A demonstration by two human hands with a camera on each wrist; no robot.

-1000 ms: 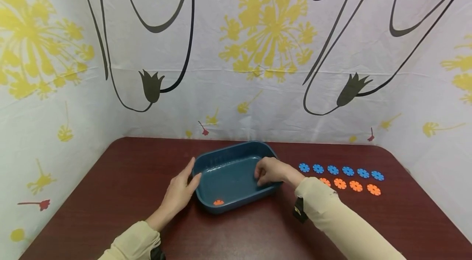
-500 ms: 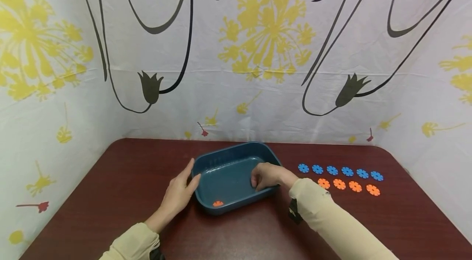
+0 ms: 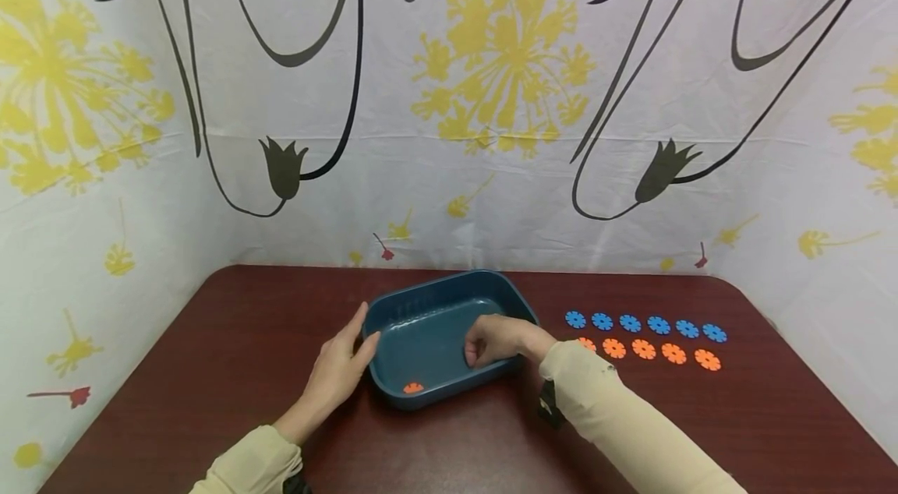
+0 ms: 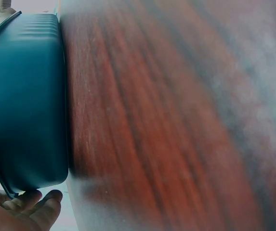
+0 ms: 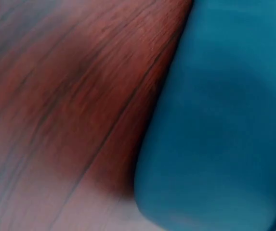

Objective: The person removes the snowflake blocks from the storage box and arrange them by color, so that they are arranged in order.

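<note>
A dark blue-green rectangular tray point(image 3: 424, 342) stands slightly turned on the table. My left hand point(image 3: 333, 369) holds its left end, thumb at the rim and fingers along the outer wall. In the left wrist view, those fingers point(image 4: 41, 211) bend round the end of the tray point(image 4: 27, 101). Inside the tray, my right hand point(image 3: 501, 338) points down with curled fingers near the bottom; its fingertips are partly hidden and I cannot tell whether they hold anything. One orange notched disc point(image 3: 413, 388) lies in the near left corner. The right wrist view has only the tray's outer wall point(image 5: 219, 115) and the tabletop.
Right of the tray, several blue notched discs point(image 3: 630, 323) form a row. Nearer is a row of orange notched discs point(image 3: 644, 349), its leftmost one partly covered by the right sleeve point(image 3: 589, 385). A patterned cloth point(image 3: 449, 190) hangs behind the brown table point(image 3: 281, 322).
My right hand has moved left and a little nearer inside the tray, uncovering part of the leftmost orange disc. The left hand and the tray stay nearly in place.
</note>
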